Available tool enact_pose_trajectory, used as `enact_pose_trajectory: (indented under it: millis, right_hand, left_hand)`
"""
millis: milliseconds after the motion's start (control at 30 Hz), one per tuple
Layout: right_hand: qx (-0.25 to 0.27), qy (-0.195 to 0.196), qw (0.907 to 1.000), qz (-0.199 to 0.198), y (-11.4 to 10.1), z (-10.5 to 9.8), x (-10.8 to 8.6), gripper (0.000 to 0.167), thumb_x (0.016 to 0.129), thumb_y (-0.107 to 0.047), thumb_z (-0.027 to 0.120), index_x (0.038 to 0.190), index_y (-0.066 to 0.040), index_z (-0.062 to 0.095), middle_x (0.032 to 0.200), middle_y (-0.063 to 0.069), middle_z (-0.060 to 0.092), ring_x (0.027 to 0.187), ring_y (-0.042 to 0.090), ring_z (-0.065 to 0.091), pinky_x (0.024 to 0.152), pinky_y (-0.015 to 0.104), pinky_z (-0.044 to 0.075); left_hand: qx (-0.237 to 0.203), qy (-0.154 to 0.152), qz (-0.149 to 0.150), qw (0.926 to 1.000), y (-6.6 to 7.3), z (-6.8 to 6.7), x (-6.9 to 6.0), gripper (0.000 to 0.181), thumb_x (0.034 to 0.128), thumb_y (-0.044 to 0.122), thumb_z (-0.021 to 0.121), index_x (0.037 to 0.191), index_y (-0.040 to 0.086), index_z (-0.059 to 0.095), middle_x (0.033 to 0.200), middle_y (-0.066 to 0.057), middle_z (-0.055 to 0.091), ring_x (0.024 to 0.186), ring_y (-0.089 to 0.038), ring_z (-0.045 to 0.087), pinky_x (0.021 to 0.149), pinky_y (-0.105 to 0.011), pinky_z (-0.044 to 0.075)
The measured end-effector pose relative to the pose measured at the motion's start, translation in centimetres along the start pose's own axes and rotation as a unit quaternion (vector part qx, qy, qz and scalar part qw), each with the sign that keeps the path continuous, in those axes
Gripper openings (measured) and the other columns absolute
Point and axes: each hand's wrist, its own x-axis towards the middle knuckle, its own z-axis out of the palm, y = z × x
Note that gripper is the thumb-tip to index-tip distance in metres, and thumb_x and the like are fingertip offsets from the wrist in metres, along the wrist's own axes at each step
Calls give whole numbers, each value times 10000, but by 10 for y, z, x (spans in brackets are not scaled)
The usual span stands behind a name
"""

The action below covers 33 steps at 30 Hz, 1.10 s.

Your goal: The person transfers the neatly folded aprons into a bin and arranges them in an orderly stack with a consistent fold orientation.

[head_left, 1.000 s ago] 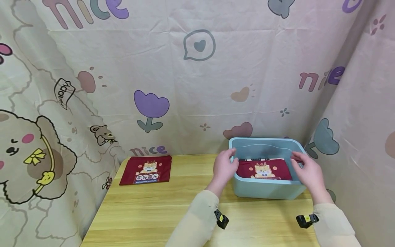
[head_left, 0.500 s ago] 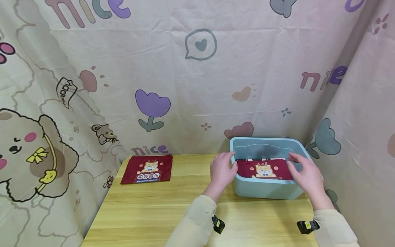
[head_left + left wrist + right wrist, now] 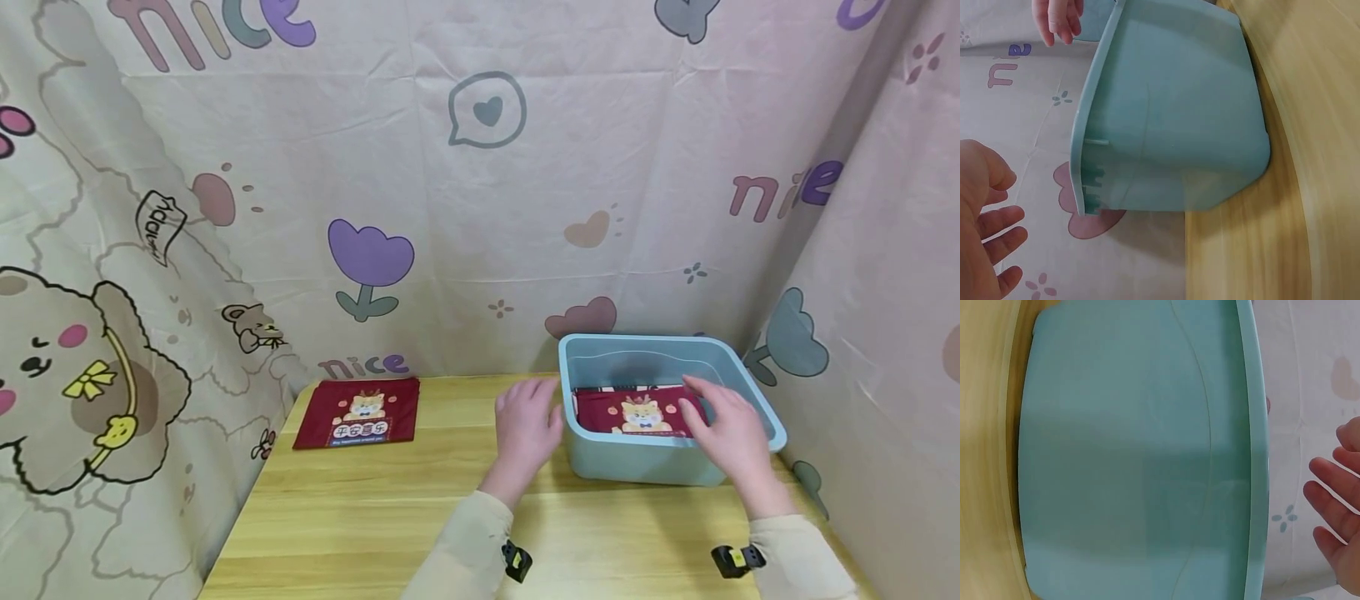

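In the head view a light blue plastic bin [image 3: 645,462] stands at the right of the table. Inside it lies a dark red folded cloth [image 3: 592,412] printed with a cartoon dog. My left hand [image 3: 525,429] hovers just left of the bin, fingers relaxed and apart from the wall in the left wrist view. Over the bin's front right part is my right hand [image 3: 731,433], fingers loosely spread and holding nothing. Whether it touches the rim cannot be told. A matching dark red folded cloth [image 3: 360,412] lies flat at the table's back left.
Behind the wooden table [image 3: 360,517] hangs a pale printed curtain [image 3: 480,208], which also closes in both sides. The bin stands close to the back and right curtain. Black-and-white patterned material [image 3: 626,387] shows behind the cloth in the bin.
My left hand has drawn away from the bin's left rim, leftward and slightly down. My right hand has moved left from the right rim to above the cloth's right end. The bin stays put.
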Motion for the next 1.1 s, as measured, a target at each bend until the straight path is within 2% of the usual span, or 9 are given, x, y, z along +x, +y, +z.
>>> enact_pose_trajectory:
  millis: [267,400,633,867,1100]
  right_hand:
    - [-2,8,9998,-188,-10,8,-4,452,854,-101,722,1276,11,605,1203,271,632,1101,448,543,923,643,386]
    - [22,154,9993,-338,-17,12,-6,454,830,-92,743,1258,1,625,1171,254,653,1097,433,549,923,636,393]
    - [79,356,9968,-718,-25,25,-8,471,782,-78,772,1229,3,646,1139,243,665,1096,427,552,940,623,384]
    - [170,409,9924,-1145,-34,41,-9,528,724,-99,814,1219,-7,653,1156,218,659,1099,408,553,946,605,382]
    - [446,408,9868,-1501,-52,55,-13,531,722,-74,809,1227,-14,657,1161,185,663,1100,394,566,954,572,381]
  left_hand:
    - [38,459,252,9986,-16,3,-12,352,834,163,740,1183,145,698,1104,-34,691,1068,-244,616,945,-470,441]
    - [82,515,225,9984,-29,4,-19,350,825,143,741,1173,126,703,1090,-41,694,1047,-250,621,936,-480,443]
    - [274,155,-123,9994,-48,1,-30,367,848,171,738,1209,134,686,1158,-41,676,1108,-257,593,989,-486,417]
    - [602,-99,-251,9978,-69,-4,-40,413,868,208,730,1266,132,650,1234,-64,644,1162,-274,561,1015,-493,391]
    - [782,-105,-403,9961,-92,-6,-52,442,853,218,745,1271,116,643,1252,-114,633,1156,-320,557,999,-530,393]
